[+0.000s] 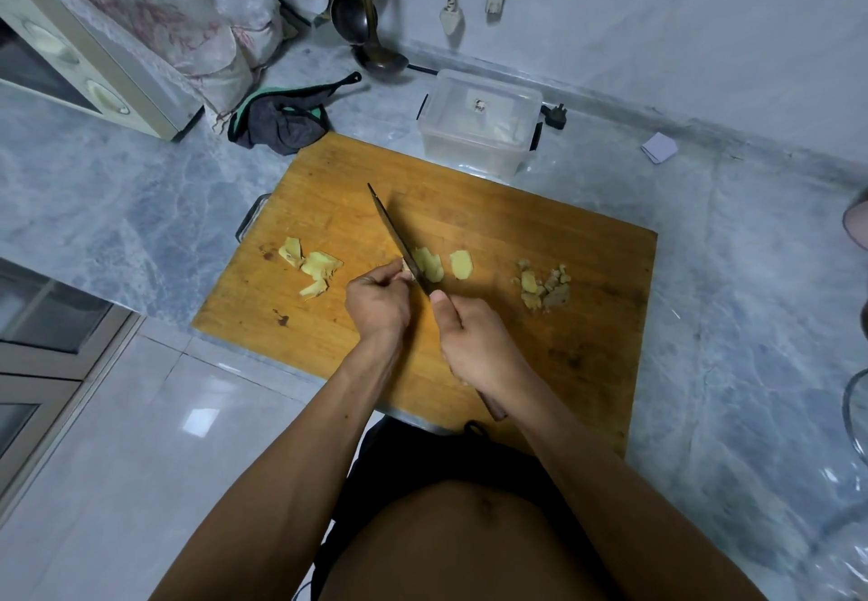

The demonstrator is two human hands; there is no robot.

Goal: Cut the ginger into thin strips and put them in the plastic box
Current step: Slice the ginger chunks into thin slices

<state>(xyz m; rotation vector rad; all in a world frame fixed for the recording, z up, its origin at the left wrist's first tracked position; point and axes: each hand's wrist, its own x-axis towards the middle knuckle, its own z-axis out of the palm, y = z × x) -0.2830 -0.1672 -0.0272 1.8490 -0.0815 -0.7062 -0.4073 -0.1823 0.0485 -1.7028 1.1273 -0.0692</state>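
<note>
A white oven (70, 70) is seen far left, cut off at the edge. A dark cloth (282, 119) is bunched just beyond the wooden board (469, 206). On the left of the board a pile of ginger slices (312, 267) is laid. A small bit of ginger is pinched under the curled fingers of the left hand (378, 302); most of it is hidden, so its shape cannot be told. The knife (399, 243) is held by the right hand (474, 342), whose fingers are wrapped tight round the handle. The blade is set right beside the left fingers. Two more slices (444, 264) are laid just right of the blade. Farther right, a heap of brown scraps (545, 288) is seen. At the far edge of the board the plastic box (479, 124) is placed, with its lid on. It is see-through, but what is inside cannot be made out. Ladles (366, 23) are hung on the far wall, their tops cut off.
</note>
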